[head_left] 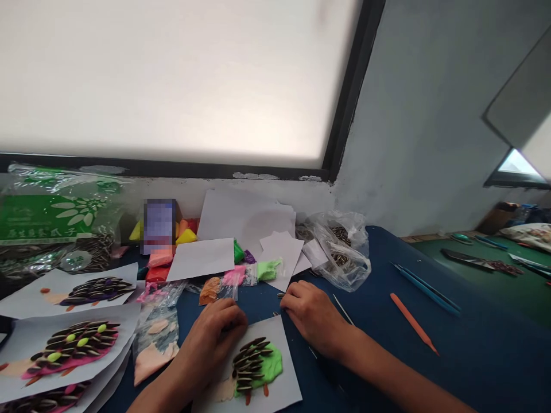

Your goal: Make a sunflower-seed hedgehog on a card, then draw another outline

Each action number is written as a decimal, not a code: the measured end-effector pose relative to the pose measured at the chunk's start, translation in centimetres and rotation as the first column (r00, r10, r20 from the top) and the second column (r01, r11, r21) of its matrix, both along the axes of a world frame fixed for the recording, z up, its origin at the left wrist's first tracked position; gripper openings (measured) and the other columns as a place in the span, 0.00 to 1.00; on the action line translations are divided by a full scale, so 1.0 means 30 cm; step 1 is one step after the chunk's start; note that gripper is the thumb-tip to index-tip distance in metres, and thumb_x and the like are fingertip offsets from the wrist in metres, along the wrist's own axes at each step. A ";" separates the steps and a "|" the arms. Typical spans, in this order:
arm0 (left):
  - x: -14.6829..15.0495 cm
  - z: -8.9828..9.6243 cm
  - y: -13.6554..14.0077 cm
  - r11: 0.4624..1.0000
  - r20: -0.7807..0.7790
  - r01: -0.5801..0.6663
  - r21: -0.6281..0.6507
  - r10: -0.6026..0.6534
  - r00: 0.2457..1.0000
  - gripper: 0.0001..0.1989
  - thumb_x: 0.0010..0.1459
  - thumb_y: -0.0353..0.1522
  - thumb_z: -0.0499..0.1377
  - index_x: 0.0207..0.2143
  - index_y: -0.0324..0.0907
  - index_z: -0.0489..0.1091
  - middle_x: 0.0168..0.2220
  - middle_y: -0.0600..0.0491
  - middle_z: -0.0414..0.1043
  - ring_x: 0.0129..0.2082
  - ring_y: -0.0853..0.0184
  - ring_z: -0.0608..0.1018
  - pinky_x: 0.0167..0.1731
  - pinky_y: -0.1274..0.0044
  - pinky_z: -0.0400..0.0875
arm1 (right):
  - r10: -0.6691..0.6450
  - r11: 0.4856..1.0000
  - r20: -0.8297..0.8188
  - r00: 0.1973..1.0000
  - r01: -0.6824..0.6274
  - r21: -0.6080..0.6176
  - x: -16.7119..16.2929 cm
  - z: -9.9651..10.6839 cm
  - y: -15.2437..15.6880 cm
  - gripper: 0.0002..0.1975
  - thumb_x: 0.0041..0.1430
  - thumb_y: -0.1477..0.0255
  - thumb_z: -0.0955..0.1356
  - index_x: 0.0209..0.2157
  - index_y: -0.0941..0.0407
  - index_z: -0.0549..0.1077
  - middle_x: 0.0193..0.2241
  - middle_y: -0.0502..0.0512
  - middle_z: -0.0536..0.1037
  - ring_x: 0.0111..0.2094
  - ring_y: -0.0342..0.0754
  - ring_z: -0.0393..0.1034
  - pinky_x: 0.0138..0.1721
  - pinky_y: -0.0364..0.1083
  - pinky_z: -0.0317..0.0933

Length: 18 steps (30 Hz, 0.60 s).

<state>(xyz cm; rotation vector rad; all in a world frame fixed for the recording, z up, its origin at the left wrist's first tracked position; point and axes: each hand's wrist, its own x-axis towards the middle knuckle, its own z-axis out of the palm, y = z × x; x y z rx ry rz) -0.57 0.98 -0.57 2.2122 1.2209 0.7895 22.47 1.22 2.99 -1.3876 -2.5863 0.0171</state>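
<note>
- The left hand (221, 330) rests at the left edge of a white sheet (282, 396), fingers bent; whether it grips anything I cannot tell.
- The sheet lies on the dark blue surface (370, 344), directly before the person, between the two forearms. It bears a patch of bright green clay (272, 365), its left part covered with rows of striped seeds (249, 360).
- The right hand (307, 310) is just beyond the sheet's upper right corner, fingers curled down to the surface near a loose seed; the fingertips are partly hidden, so its hold is unclear.
- To the right lie an orange tool (413, 322) and blue tweezers (426, 289).
- Behind the right hand sits a clear plastic bag (350, 258) containing seeds.
- At left, more decorated sheets (116, 327) overlap.
</note>
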 end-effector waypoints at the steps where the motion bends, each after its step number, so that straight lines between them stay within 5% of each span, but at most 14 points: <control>1: 0.000 0.001 -0.001 1.000 -0.001 -0.005 0.006 0.005 1.000 0.11 0.60 0.31 0.50 0.26 0.42 0.67 0.28 0.53 0.69 0.30 0.65 0.71 0.31 0.75 0.63 | -0.009 1.000 -0.026 1.000 0.009 -0.004 0.002 0.002 -0.001 0.11 0.61 0.83 0.63 0.38 0.59 0.75 0.36 0.57 0.75 0.38 0.48 0.67 0.39 0.45 0.61; 4: 0.002 0.008 -0.004 1.000 -0.009 -0.011 0.010 0.011 1.000 0.12 0.61 0.32 0.50 0.26 0.42 0.67 0.28 0.52 0.69 0.30 0.65 0.71 0.31 0.74 0.64 | -0.050 0.999 -0.113 0.992 0.048 -0.015 0.009 0.007 -0.003 0.13 0.60 0.84 0.64 0.43 0.59 0.74 0.38 0.57 0.75 0.40 0.48 0.69 0.41 0.45 0.63; 9: 0.009 0.017 -0.010 1.000 -0.047 -0.008 -0.003 0.008 0.999 0.10 0.59 0.34 0.52 0.27 0.43 0.68 0.30 0.51 0.70 0.32 0.63 0.71 0.33 0.72 0.64 | -0.102 0.994 -0.187 0.977 0.093 -0.058 0.012 0.025 -0.018 0.07 0.61 0.80 0.65 0.37 0.58 0.76 0.34 0.56 0.76 0.36 0.47 0.70 0.38 0.43 0.63; 18: 0.006 0.025 0.006 1.000 -0.097 -0.007 0.005 0.007 0.995 0.10 0.58 0.32 0.52 0.25 0.42 0.66 0.29 0.52 0.69 0.31 0.64 0.70 0.32 0.73 0.62 | -0.049 0.979 -0.480 0.876 -0.052 -0.195 -0.026 0.062 -0.077 0.07 0.58 0.79 0.67 0.32 0.56 0.77 0.29 0.50 0.77 0.33 0.44 0.70 0.34 0.41 0.60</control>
